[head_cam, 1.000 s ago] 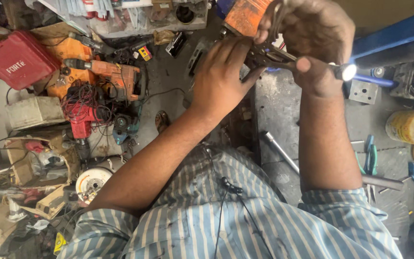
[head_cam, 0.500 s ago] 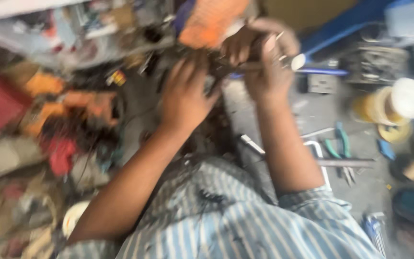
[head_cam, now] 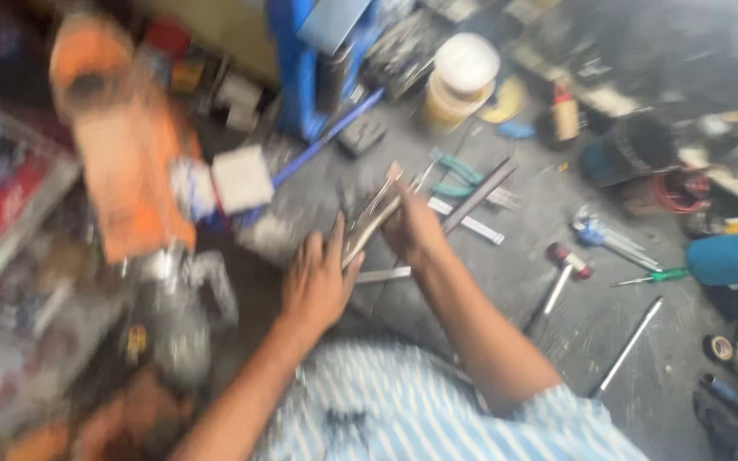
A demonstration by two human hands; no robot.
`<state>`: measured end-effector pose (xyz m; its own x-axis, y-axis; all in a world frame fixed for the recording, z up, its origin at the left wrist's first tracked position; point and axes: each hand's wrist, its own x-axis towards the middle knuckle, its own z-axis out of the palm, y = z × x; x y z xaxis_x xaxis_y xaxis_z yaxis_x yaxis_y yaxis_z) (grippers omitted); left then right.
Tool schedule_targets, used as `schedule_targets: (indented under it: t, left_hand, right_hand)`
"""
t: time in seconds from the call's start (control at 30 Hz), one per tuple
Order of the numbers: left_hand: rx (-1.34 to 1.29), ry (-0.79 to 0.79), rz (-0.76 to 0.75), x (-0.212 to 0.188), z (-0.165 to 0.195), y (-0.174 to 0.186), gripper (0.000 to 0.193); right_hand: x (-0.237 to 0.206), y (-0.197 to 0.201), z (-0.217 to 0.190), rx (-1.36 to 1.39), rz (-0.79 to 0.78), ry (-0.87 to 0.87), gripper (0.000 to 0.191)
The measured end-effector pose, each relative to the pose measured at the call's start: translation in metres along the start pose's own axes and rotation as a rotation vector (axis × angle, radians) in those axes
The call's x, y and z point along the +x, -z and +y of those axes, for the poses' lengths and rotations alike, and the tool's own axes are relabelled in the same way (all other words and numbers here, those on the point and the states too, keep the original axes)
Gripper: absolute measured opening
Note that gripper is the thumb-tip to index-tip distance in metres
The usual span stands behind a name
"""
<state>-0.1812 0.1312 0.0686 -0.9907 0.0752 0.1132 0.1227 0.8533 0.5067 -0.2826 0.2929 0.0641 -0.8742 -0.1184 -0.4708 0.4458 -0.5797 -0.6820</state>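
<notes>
The picture is blurred by motion. My right hand (head_cam: 412,226) is closed around the handles of a long metal plier-like tool (head_cam: 371,220) that points up and to the right. My left hand (head_cam: 318,282) lies flat with fingers spread, just left of the tool and touching its lower end. Both forearms reach out from a blue striped shirt (head_cam: 437,418) over a dark, dirty bench (head_cam: 523,282). What lies under the hands is hidden.
An orange power tool (head_cam: 121,154) lies at the left, a blue vise-like stand (head_cam: 309,68) at the back. A cream tub (head_cam: 461,78), green-handled pliers (head_cam: 459,175), a small hammer (head_cam: 564,273), a green screwdriver (head_cam: 651,277) and a metal rod (head_cam: 629,346) lie to the right.
The view has swung sharply to the right, so the left-hand clutter slid away. Both hands dropped lower toward the bench, still on the metal tool.
</notes>
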Motion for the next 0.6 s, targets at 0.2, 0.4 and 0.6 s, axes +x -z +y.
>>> schedule_targets:
  t: [0.2, 0.4, 0.6]
  left_hand:
    - [0.272, -0.174, -0.115, 0.011, 0.007, -0.023, 0.047]
    - [0.182, -0.366, -0.131, 0.017, 0.028, -0.034, 0.051]
    - [0.114, -0.433, -0.163, 0.018, 0.059, -0.047, 0.050]
  right_hand:
    - [-0.090, 0.059, 0.005, -0.448, 0.015, 0.457, 0.081]
    - [-0.155, 0.117, 0.002, -0.814, 0.299, 0.559, 0.067]
    - [-0.193, 0.167, -0.036, -0.862, 0.449, 0.592, 0.058]
